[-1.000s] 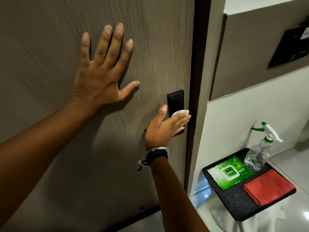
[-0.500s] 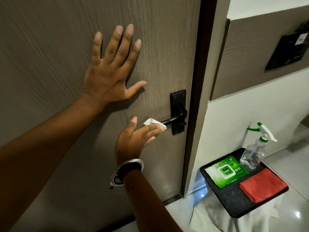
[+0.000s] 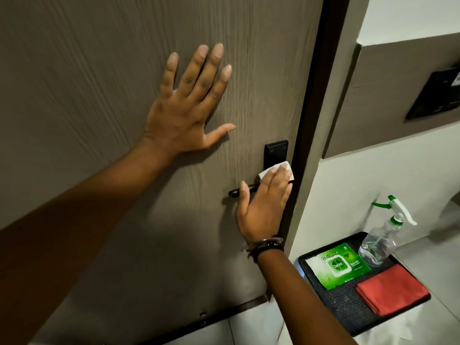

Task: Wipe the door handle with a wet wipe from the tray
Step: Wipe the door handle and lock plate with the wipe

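A black lever door handle (image 3: pixel 236 191) sticks out leftward from a black backplate (image 3: pixel 275 150) near the right edge of the grey-brown door (image 3: pixel 87 83). My right hand (image 3: pixel 263 205) lies over the handle's root and presses a white wet wipe (image 3: pixel 267 172) against it with flat fingers; only the lever's left tip shows beyond my thumb. My left hand (image 3: pixel 189 105) rests flat on the door above and left of the handle, fingers spread, holding nothing. The black tray (image 3: pixel 341 305) sits low at the right.
On the tray lie a green wet-wipe pack (image 3: pixel 337 265), a folded red cloth (image 3: pixel 392 291) and a clear spray bottle (image 3: pixel 380 237) with a green-and-white trigger. The dark door frame (image 3: pixel 313 95) and a white wall stand right of the door. A black wall panel (image 3: pixel 435 95) hangs upper right.
My right hand slid the wipe left along the lever to its tip, then back right to the backplate. My left hand stayed flat on the door.
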